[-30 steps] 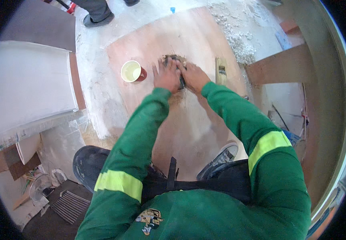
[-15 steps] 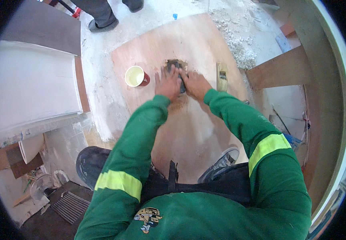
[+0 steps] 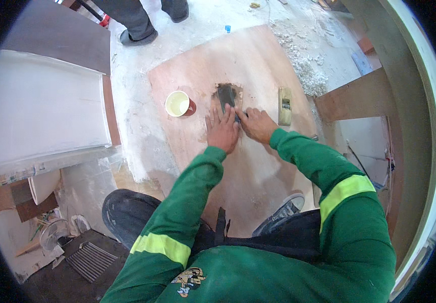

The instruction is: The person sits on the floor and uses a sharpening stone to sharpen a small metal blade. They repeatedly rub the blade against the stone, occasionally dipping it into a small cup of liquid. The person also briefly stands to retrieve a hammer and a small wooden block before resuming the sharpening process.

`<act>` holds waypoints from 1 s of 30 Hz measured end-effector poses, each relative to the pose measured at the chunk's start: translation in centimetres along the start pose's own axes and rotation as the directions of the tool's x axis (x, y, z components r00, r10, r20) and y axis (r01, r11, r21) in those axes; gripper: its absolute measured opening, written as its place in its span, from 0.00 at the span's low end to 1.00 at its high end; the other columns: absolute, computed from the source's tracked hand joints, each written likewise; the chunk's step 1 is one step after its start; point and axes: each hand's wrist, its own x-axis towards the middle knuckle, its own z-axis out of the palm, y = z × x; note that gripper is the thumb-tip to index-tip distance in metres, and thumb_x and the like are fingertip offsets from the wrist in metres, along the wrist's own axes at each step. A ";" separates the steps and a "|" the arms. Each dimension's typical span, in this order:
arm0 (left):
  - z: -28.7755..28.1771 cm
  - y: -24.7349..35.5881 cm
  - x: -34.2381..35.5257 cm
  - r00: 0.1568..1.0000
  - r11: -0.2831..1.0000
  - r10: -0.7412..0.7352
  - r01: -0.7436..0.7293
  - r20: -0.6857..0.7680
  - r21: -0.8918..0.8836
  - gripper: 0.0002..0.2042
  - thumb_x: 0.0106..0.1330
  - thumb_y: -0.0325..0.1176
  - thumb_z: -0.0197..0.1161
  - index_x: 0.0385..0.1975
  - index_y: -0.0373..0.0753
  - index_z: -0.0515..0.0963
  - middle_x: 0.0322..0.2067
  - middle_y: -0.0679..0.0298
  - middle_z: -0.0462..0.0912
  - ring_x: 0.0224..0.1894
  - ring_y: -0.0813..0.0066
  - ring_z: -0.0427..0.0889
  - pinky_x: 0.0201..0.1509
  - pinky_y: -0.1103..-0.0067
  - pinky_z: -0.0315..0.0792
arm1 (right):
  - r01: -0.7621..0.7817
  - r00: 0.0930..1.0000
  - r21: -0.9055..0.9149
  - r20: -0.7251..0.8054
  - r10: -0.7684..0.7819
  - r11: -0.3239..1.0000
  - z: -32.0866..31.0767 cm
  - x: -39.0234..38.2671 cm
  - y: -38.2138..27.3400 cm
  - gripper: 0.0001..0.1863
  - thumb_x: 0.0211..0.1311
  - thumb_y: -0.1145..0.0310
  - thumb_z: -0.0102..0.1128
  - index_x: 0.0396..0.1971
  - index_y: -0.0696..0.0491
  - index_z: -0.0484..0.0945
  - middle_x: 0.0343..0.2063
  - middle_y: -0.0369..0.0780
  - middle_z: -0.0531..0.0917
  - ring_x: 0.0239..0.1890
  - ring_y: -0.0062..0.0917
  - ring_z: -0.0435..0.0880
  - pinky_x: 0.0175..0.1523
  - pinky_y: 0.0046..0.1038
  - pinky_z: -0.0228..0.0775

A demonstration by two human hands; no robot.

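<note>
A dark rectangular block (image 3: 227,96), its far part uncovered and surrounded by a muddy wet patch, lies on a pinkish wooden board (image 3: 203,192). My left hand (image 3: 222,130) has its fingers stretched over the near part of the block. My right hand (image 3: 257,124) is curled beside it, fingertips pressed on something dark that is mostly hidden. A paper cup (image 3: 177,103) with pale inside and red outside stands left of my hands. A wooden hand plane (image 3: 284,107) rests to their right.
Another person's legs (image 3: 140,28) are at the upper left. White cabinet panels (image 3: 51,106) stand at left, brown wooden framing (image 3: 351,96) at right. Pale shavings (image 3: 304,68) and a small blue piece (image 3: 227,29) lie on the floor. A dark ridged piece (image 3: 92,260) is at lower left.
Both hands have slid along the block toward me, exposing more of its far end. The whole view has shifted slightly, so the scene sits lower and farther right.
</note>
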 end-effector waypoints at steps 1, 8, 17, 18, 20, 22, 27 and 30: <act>-0.2 -0.1 0.6 1.000 0.999 -0.001 0.001 -0.001 0.040 0.29 0.81 0.47 0.45 0.80 0.47 0.58 0.81 0.63 0.55 0.81 0.40 0.49 0.80 0.40 0.45 | 0.007 1.000 -0.032 -0.029 -0.008 0.999 -0.1 0.4 0.3 0.34 0.71 0.65 0.54 0.75 0.55 0.63 0.51 0.50 0.81 0.48 0.43 0.85 0.47 0.42 0.79; -3.3 -3.7 6.8 1.000 0.991 0.013 -0.010 -0.023 0.133 0.30 0.81 0.48 0.44 0.80 0.48 0.57 0.81 0.64 0.55 0.80 0.37 0.52 0.78 0.37 0.48 | -0.022 0.958 -0.084 -0.286 -0.003 0.996 -0.4 5.7 0.8 0.33 0.72 0.64 0.52 0.75 0.56 0.63 0.51 0.50 0.82 0.50 0.42 0.85 0.48 0.43 0.80; -2.0 -2.7 5.3 0.999 0.989 0.020 -0.013 -0.046 0.149 0.30 0.82 0.48 0.44 0.80 0.49 0.57 0.82 0.65 0.53 0.79 0.36 0.56 0.75 0.34 0.51 | -0.014 0.986 -0.069 -0.169 0.002 0.998 -0.8 4.0 1.0 0.34 0.69 0.66 0.54 0.75 0.56 0.62 0.51 0.49 0.83 0.53 0.41 0.84 0.49 0.43 0.78; -2.4 -3.0 5.8 0.999 0.987 0.013 -0.007 -0.036 0.158 0.30 0.82 0.48 0.44 0.81 0.49 0.56 0.82 0.65 0.52 0.79 0.36 0.55 0.75 0.34 0.51 | -0.029 0.976 -0.067 -0.215 0.014 0.997 -1.6 5.5 1.5 0.35 0.69 0.66 0.54 0.75 0.56 0.62 0.52 0.49 0.83 0.53 0.41 0.83 0.50 0.43 0.78; -3.1 -3.5 6.7 1.000 0.985 -0.007 0.010 -0.019 0.174 0.30 0.82 0.48 0.44 0.81 0.49 0.55 0.82 0.66 0.51 0.79 0.37 0.55 0.76 0.34 0.49 | -0.023 0.975 -0.098 -0.220 0.001 0.995 -1.3 5.4 1.1 0.34 0.70 0.66 0.54 0.75 0.56 0.62 0.54 0.48 0.82 0.53 0.41 0.83 0.49 0.43 0.78; -1.0 -1.7 3.4 1.000 0.993 -0.009 0.009 -0.004 0.120 0.30 0.82 0.49 0.44 0.81 0.49 0.55 0.82 0.66 0.51 0.79 0.37 0.55 0.76 0.34 0.48 | -0.004 0.994 -0.081 -0.110 -0.005 0.997 -0.2 2.8 0.4 0.34 0.70 0.66 0.54 0.75 0.56 0.63 0.54 0.48 0.81 0.52 0.40 0.83 0.49 0.43 0.78; 0.0 -1.5 1.9 0.999 0.990 -0.032 0.030 0.009 0.135 0.29 0.82 0.47 0.42 0.81 0.50 0.55 0.82 0.67 0.51 0.81 0.36 0.49 0.80 0.39 0.44 | 0.064 0.990 -0.112 -0.120 -0.078 0.992 -0.2 1.5 1.1 0.34 0.69 0.65 0.55 0.75 0.54 0.64 0.52 0.47 0.81 0.51 0.40 0.83 0.50 0.44 0.77; -4.3 -2.4 7.0 0.998 0.998 -0.036 0.033 0.043 0.062 0.30 0.82 0.48 0.43 0.81 0.50 0.55 0.82 0.67 0.51 0.81 0.36 0.50 0.80 0.40 0.44 | -0.002 0.946 -0.055 -0.325 -0.016 0.998 -0.3 5.8 2.6 0.35 0.68 0.63 0.58 0.74 0.54 0.64 0.47 0.49 0.81 0.49 0.43 0.83 0.51 0.44 0.76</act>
